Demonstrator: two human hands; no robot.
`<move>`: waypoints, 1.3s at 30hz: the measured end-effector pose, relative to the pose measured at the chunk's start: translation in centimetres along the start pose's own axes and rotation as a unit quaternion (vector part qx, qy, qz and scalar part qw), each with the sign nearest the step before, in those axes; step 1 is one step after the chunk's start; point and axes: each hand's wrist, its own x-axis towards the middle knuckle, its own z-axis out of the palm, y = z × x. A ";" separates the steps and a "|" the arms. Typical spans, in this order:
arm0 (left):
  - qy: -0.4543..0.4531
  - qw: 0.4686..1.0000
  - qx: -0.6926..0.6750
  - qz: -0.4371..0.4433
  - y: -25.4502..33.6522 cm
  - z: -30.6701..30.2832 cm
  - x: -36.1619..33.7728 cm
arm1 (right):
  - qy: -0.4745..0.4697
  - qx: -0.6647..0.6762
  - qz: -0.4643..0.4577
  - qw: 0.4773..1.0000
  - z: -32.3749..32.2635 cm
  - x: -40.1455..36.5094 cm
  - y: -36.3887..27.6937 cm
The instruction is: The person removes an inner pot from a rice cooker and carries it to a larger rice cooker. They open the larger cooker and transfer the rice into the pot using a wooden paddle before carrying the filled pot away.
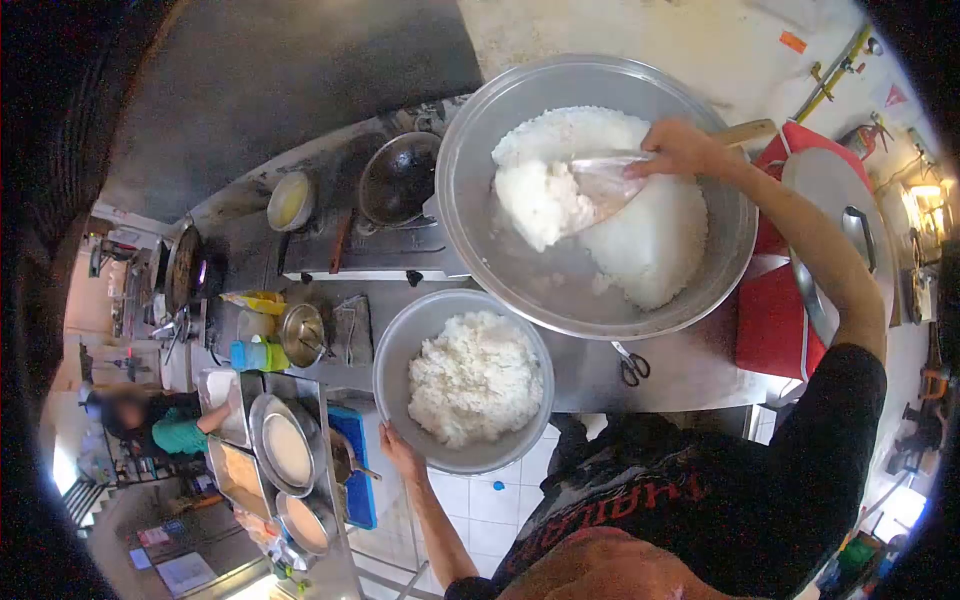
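Observation:
A large metal pot [470, 230] holds white rice [650, 240]. Over it, my right hand [675, 152] is closed on a clear scoop [606, 180], with a clump of rice at the scoop's far end. A wooden handle [745, 132] rests across the pot's rim beside my wrist. Below and left of the pot is a smaller metal bowl [390, 365] heaped with rice [475, 380]. My left hand [402, 455] grips this bowl at its lower left rim.
Scissors [630, 364] lie on the counter below the pot. A red cooler [765, 320] stands at the right, with a large lid [830, 200] against it. A dark wok [400, 180] is left of the pot. Another person [180, 432] is beside trays [240, 480] at the far left.

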 end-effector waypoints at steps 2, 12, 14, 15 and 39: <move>0.010 0.989 0.139 0.040 -1.5 -1.0 0.9 | 0.022 -0.041 -0.025 0.999 -2.7 -0.2 -0.5; 0.008 0.998 0.053 0.032 -0.8 -0.1 0.6 | 0.049 -0.174 -0.136 0.974 -8.8 -2.2 -27.9; -0.032 0.996 0.082 0.016 1.6 0.1 0.3 | 0.073 -0.195 -0.236 0.949 -0.8 -3.5 -31.3; -0.017 0.997 0.069 0.031 1.7 0.3 0.1 | 0.061 -0.234 -0.246 0.939 2.6 -3.7 -32.3; -0.028 0.997 -0.014 0.067 -2.4 -0.6 1.8 | -0.117 0.060 -0.061 0.989 9.2 -13.0 -31.3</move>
